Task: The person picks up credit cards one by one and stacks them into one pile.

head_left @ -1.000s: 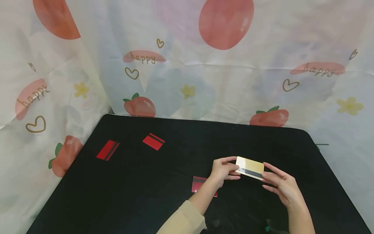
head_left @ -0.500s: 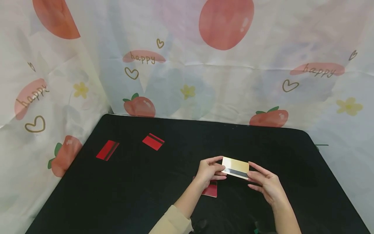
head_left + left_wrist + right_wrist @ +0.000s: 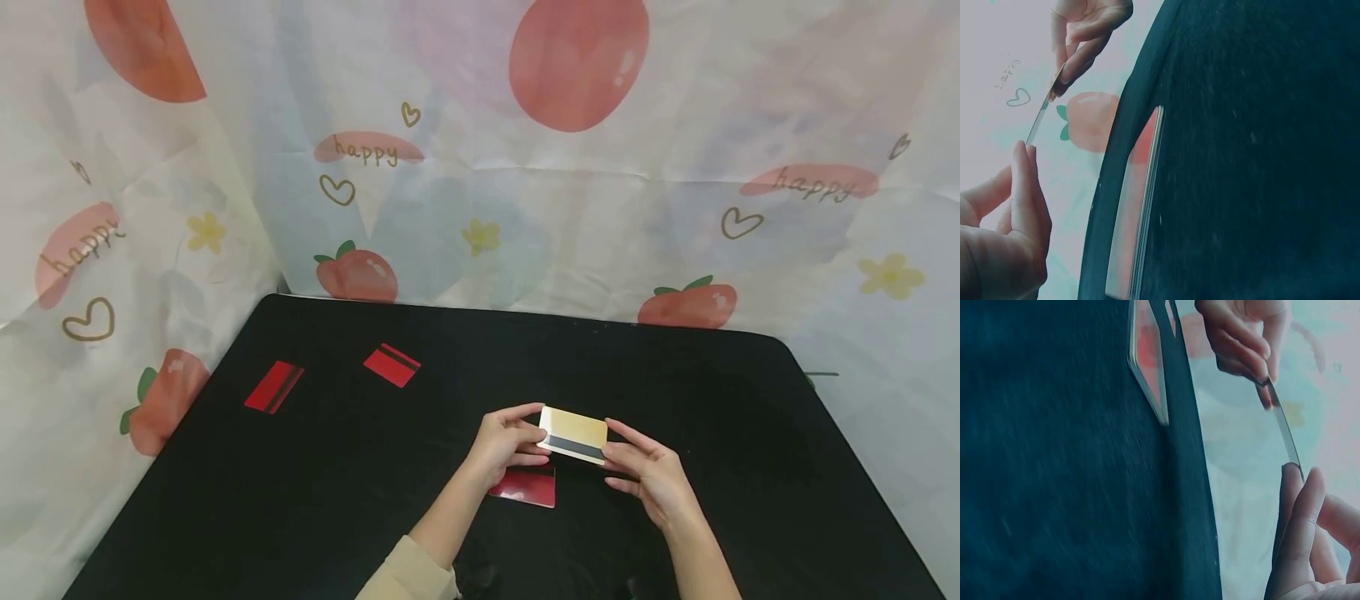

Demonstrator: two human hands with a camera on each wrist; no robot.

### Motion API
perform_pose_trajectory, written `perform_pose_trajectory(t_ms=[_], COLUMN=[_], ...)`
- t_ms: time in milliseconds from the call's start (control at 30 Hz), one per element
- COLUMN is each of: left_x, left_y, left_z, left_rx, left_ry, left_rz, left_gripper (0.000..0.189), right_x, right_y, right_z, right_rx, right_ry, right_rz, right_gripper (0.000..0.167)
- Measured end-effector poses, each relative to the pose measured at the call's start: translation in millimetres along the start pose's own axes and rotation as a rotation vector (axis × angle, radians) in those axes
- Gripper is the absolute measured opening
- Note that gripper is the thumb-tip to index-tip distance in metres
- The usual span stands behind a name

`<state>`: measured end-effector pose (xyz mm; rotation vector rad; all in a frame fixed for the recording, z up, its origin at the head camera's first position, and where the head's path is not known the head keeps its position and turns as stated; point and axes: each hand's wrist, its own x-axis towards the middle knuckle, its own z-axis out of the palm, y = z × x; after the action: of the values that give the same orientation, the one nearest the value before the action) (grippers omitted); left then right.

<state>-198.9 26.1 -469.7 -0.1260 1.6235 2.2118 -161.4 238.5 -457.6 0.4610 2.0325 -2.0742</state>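
At five o'clock in the head view, left hand (image 3: 501, 446) and right hand (image 3: 654, 482) pinched the gold card (image 3: 574, 432) by its ends; wrist views alone revealed layers in the red stack (image 3: 1130, 206).

We hold by its short ends a glossy pale-gold card (image 3: 573, 429), dark stripe near its lower long edge, tilted with the striped face toward us, raised above and slightly right of the red-topped card stack (image 3: 528, 488).
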Motion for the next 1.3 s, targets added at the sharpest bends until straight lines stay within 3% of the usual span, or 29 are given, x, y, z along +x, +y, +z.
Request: perform_pose_trajectory(t_ms=[500, 767, 1100, 1300], left_x=[-16.9, -26.5, -29.6, -30.0], left_y=[-2.4, -6.4, -5.0, -6.3], left_z=[-29.4, -45.8, -57.7, -63.3], left_rx=[0.08, 0.133, 0.256, 0.279], left_ry=[0.017, 0.032, 0.054, 0.066], left_rz=[-0.024, -0.033, -0.074, -0.118], left_gripper=[0.042, 0.039, 0.035, 0.033], right_x=[-7.7, -8.2, -9.5, -10.1], right_y=[14, 21, 27, 29], right_z=[29, 42, 50, 52], right_rx=[-0.014, -0.052, -0.087, -0.11], right_ry=[0.013, 0.017, 0.001, -0.021], right_rz=[0.031, 0.044, 0.056, 0.06], right_gripper=[0.058, 0.054, 0.049, 0.05])
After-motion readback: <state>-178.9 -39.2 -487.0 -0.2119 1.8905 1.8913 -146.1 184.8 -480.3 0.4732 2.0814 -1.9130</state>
